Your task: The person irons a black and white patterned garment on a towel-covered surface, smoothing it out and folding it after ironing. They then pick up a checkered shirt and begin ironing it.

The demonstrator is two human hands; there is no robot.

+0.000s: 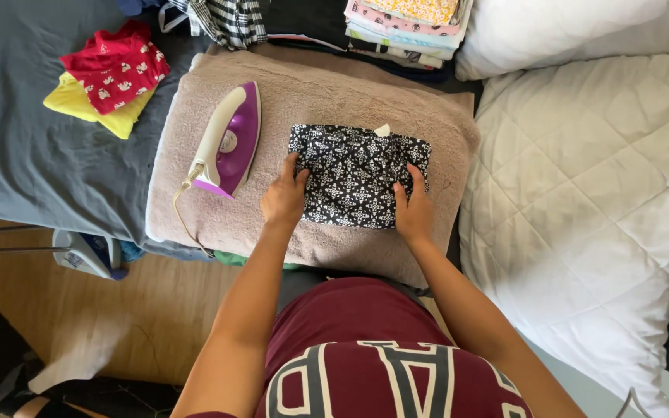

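A folded black-and-white patterned cloth [358, 176] lies near the middle of a beige towel [327, 93] spread over the bed. Both hands press on it. The left hand [284, 197] sits at the cloth's 8 o'clock corner, fingers spread flat, thumb and fingertips lapping over the fabric edge — not pinching anything that can be seen. The right hand [413, 207] rests at the 4 o'clock corner, fingers laid up along the cloth's right edge; whether any fingertip curls under the fold is hard to tell from this angle. A small white tag [382, 130] pokes out at the cloth's 12 o'clock edge.

At 9 o'clock from the cloth, just beside the left hand, a purple and white iron [228, 139] rests on the towel, its cord [182, 217] trailing off toward 7 o'clock. Farther out at 10 o'clock, on the grey sheet [25, 147], sits a small pile of red and yellow garments [110, 77]. At 12 o'clock, past the towel's far edge, is a stack of folded pastel clothes [408, 27] — a striped garment [230, 19] lies to its left. A white quilted pillow [590, 209] fills the 3 o'clock side.
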